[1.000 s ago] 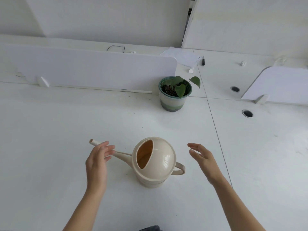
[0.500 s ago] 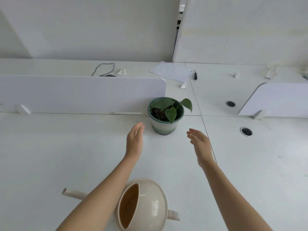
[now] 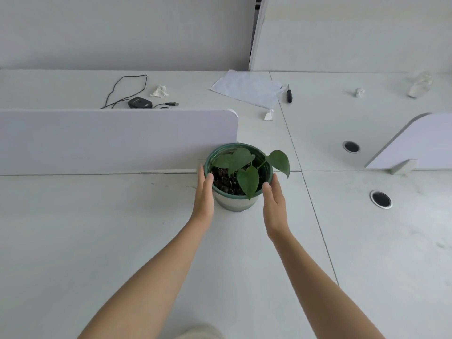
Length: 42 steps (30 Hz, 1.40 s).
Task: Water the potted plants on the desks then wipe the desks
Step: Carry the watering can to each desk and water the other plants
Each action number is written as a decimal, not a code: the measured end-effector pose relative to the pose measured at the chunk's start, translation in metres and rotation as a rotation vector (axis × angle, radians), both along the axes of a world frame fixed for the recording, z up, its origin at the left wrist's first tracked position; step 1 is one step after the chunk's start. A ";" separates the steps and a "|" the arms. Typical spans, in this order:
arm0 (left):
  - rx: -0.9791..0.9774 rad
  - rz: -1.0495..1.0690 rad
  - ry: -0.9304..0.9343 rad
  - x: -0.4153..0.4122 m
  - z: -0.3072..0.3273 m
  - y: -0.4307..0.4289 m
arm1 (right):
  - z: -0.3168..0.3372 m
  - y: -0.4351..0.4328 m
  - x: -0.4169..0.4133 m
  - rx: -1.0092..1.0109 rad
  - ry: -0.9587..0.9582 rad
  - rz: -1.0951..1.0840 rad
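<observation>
Around the potted plant (image 3: 238, 177), at the near end of a low white divider (image 3: 117, 140) on the white desk (image 3: 97, 241): two bare hands, one per side. Left hand (image 3: 204, 195) flat against the pot's left wall, fingers extended, thumb at the green rim. Right hand (image 3: 274, 203) just beside the pot's right wall, fingers straight and spread open; contact there impossible to confirm. Neither hand curled closed round the pot; pot upright on the desk, dark soil showing, a handful of heart-shaped green leaves, one hanging over the right rim.

No readable writing, brand or label anywhere.

Counted: one potted plant, two hands, two dividers (second one (image 3: 420, 140) to the right of the plant), two round cable holes (image 3: 351, 146) (image 3: 380, 198) right of the plant.

Beyond the plant, past the first divider: a small black device (image 3: 139, 103) with a looped black cable (image 3: 127, 88), a crumpled white tissue (image 3: 159, 91), a sheet of white paper (image 3: 245, 88), a black screwdriver (image 3: 289, 94) right of the paper, a small folded scrap (image 3: 268, 115). Farther right: another small crumpled wad (image 3: 359, 92) and a clear crinkled wrapper (image 3: 419, 84).

Nearer than the plant, at the bottom edge between the forearms: a blurred beige rounded shape (image 3: 199, 332), too cropped to identify. Divider standing directly behind and left of the pot, touching or nearly so.
</observation>
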<state>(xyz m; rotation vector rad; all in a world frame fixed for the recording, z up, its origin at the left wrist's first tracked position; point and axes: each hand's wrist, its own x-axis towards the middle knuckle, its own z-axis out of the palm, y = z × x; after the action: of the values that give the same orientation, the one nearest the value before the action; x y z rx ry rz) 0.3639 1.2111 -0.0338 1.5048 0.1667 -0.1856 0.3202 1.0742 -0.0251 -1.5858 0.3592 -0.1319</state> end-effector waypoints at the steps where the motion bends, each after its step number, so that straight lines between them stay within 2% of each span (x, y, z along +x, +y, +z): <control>1: -0.006 -0.007 0.001 0.000 -0.001 -0.002 | -0.002 0.002 0.002 0.006 -0.003 -0.001; 10: -0.024 -0.061 0.006 -0.021 -0.002 0.003 | 0.010 -0.016 0.018 -0.014 0.074 0.047; 16: -0.024 0.001 0.014 -0.002 0.002 0.013 | 0.012 -0.004 0.004 0.022 0.069 -0.144; 22: -0.045 -0.037 0.030 0.001 0.006 -0.002 | 0.006 0.028 -0.001 0.024 -0.002 -0.116; 26: -0.051 -0.055 0.021 -0.007 0.001 -0.003 | 0.009 0.024 0.010 0.083 0.024 -0.145; 29: -0.026 -0.048 0.035 -0.015 0.005 -0.001 | 0.016 0.018 0.010 0.055 0.039 -0.124; 34: 0.002 -0.019 0.043 -0.034 0.029 0.023 | 0.029 0.007 -0.016 0.068 0.069 -0.165; 38: -0.078 0.112 -0.051 -0.073 0.062 0.062 | 0.038 0.006 -0.067 0.031 0.047 -0.126; 42: -0.048 0.216 -0.234 -0.142 0.080 0.100 | 0.050 0.007 -0.121 -0.024 -0.018 -0.111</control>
<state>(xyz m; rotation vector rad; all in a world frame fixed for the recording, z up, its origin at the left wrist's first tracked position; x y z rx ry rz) 0.2220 1.3113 0.0463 1.4374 0.1341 0.1582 0.1991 1.0816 0.0244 -1.5873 0.4330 -0.2365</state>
